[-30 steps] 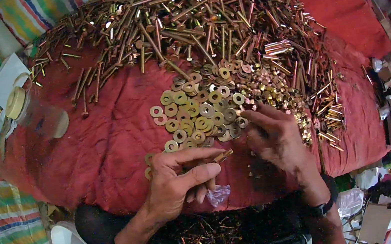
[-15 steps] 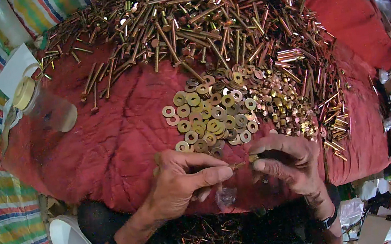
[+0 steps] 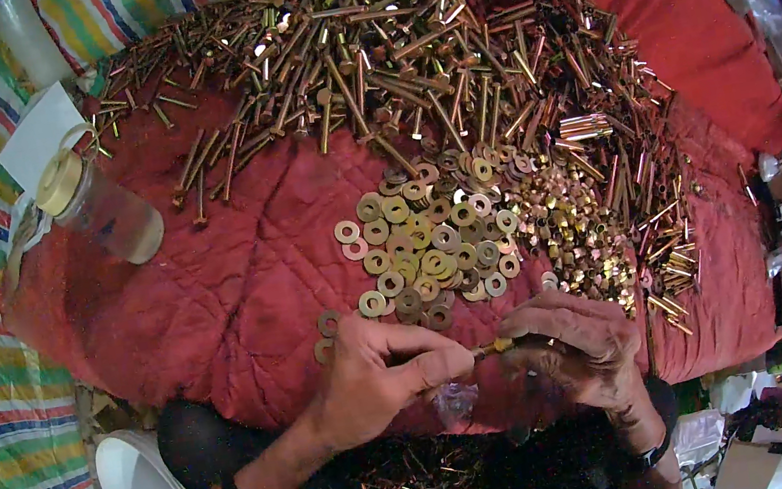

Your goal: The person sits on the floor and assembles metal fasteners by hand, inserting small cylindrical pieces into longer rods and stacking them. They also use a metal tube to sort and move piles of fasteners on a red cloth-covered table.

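Here you are with both hands close together over the near edge of the red cloth. Your left hand has thumb and forefinger pressed together, clamped on a thin bolt whose end pokes out to the right, just past the fingertips. And there's your right hand, curled over from the other side, its forefinger tip touching a small golden piece right at the bolt's tip; whether your right thumb closes on it too, I can't tell, the underside is in shadow and blurred. So bolt and golden piece sit in line, between your two hands.

Just beyond your knuckles lies the spread of flat washers, with two loose washers beside your left hand. To their right, the heap of small shiny nuts nearly reaches your right hand. Across the far side sprawls the big pile of long bolts, bending down the right. Under your hands, a crumpled bit of clear plastic, and lower, more bolts in the dark by your lap. Off left, a clear jar with a pale lid leans on its side.
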A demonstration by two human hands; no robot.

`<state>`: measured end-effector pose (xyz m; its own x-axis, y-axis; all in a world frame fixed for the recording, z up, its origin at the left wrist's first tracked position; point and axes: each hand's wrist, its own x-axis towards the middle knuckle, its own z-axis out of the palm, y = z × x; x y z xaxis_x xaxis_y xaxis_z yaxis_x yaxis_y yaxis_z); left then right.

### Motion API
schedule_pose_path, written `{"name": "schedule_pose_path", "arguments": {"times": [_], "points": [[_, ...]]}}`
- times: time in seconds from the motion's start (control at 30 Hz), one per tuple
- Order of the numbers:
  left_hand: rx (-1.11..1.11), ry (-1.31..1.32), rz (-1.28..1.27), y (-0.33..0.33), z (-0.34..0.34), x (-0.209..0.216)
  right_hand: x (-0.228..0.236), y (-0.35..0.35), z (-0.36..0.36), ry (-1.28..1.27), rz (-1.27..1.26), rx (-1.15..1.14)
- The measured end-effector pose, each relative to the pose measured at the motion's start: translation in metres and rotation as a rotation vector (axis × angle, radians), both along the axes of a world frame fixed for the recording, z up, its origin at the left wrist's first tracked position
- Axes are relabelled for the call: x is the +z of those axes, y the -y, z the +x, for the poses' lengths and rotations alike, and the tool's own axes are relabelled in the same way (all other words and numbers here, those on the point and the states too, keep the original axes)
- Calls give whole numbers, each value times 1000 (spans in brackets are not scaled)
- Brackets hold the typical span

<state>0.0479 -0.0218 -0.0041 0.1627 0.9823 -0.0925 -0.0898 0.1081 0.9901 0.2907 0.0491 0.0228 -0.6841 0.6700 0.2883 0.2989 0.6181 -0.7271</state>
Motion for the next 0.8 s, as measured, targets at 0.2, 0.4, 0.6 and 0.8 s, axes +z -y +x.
{"name": "schedule_pose_path", "arguments": {"times": [0.2,0.4,0.6,0.8], "points": [[162,-396,576,2,8,-4,8,6,-2,42,-101,-81],[229,-741,1004,1,9,-4,10,10,-9,-12,-268,-147],[224,-725,1098,0,11,-5,13,18,-9,75,-536,-361],[218,-362,577,-4,8,-5,17,11,-2,-103,-482,-352]]}}
